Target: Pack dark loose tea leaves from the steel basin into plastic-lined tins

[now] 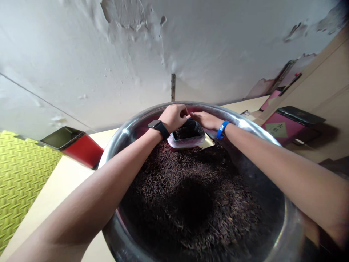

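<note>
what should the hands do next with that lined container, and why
Probably settle the plastic liner evenly at the far rim of the container: the left hand and right hand are both there, while the liner overhangs the near rim. Their exact grip is hidden.

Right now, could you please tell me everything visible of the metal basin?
The metal basin looks round, silvery and shiny, like steel, with a rounded rim that catches the light. It appears to stand upright on the pale table, its far rim towards the wall; its near edge is cut off by the frame. Inside lie dark, loose, dry-looking pieces and a lined container. Whether the left forearm touches the rim is unclear.
</note>
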`<state>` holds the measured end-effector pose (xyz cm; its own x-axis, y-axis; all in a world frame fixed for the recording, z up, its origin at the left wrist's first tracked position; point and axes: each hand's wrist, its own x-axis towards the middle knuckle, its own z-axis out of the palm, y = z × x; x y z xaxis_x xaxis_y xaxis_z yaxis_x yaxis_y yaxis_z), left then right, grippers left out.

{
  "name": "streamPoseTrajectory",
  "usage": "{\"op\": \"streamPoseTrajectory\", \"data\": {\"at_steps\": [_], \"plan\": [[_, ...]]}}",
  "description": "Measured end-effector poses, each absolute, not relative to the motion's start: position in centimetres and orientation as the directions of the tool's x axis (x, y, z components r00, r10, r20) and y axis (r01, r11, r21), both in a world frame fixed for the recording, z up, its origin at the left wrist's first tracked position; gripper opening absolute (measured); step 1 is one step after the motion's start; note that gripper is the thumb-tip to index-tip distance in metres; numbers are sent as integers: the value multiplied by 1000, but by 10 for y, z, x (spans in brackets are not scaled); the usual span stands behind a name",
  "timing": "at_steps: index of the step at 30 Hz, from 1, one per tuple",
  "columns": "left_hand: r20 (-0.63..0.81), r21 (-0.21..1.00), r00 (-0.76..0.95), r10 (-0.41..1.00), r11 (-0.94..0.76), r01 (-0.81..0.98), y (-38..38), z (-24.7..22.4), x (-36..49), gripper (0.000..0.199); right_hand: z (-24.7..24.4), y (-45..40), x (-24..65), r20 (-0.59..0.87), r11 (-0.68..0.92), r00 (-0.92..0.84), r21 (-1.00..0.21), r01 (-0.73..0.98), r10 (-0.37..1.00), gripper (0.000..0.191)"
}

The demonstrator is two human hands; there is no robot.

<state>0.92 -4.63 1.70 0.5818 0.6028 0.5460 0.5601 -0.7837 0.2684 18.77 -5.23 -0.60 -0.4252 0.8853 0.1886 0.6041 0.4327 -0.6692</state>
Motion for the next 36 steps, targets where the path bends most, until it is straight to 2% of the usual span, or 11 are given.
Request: {"op": "streamPoseTrajectory", "data": {"at_steps": [10, 14, 16, 18, 21, 23, 25, 27, 29, 33, 36], "plan": [[448, 207, 684, 576, -811, 547, -43, 8, 7, 25, -9, -48, 187, 229, 425, -363, -591, 686, 903, 46], [535, 200, 637, 555, -816, 543, -41, 6, 5, 34, -9, -49, 186, 235, 438, -375, -599, 671, 897, 42], [576, 181, 604, 551, -806, 563, -37, 3, 3, 33, -11, -48, 187, 244, 433, -359, -568, 700, 901, 40], [518, 173, 617, 592, -779, 603, -31, -2, 1, 27, -11, -51, 184, 308, 428, -306, -512, 744, 901, 36], [339, 197, 626, 702, -704, 682, -18, -12, -3, 27, 0, -69, 168, 534, 470, -197, -442, 764, 822, 33], [287, 213, 610, 739, -670, 711, -11, -17, -7, 29, 9, -90, 148, 622, 565, -233, -411, 715, 748, 34], [273, 234, 607, 747, -663, 711, -7, -19, -9, 30, 10, -113, 126, 548, 690, -450, -386, 612, 705, 35], [265, 258, 592, 761, -647, 717, -6, -19, -10, 31, -4, -130, 108, 332, 785, -716, -346, 513, 614, 36], [263, 280, 558, 787, -616, 736, -8, -18, -10, 32, -30, -136, 100, 90, 844, -861, -275, 461, 500, 44], [254, 288, 546, 799, -601, 746, -10, -18, -8, 33, -86, -128, 99, -116, 769, -782, -145, 623, 612, 69], [253, 282, 552, 795, -606, 744, -9, -19, -8, 33, -99, -127, 93, -217, 725, -736, -143, 674, 641, 82]]}}
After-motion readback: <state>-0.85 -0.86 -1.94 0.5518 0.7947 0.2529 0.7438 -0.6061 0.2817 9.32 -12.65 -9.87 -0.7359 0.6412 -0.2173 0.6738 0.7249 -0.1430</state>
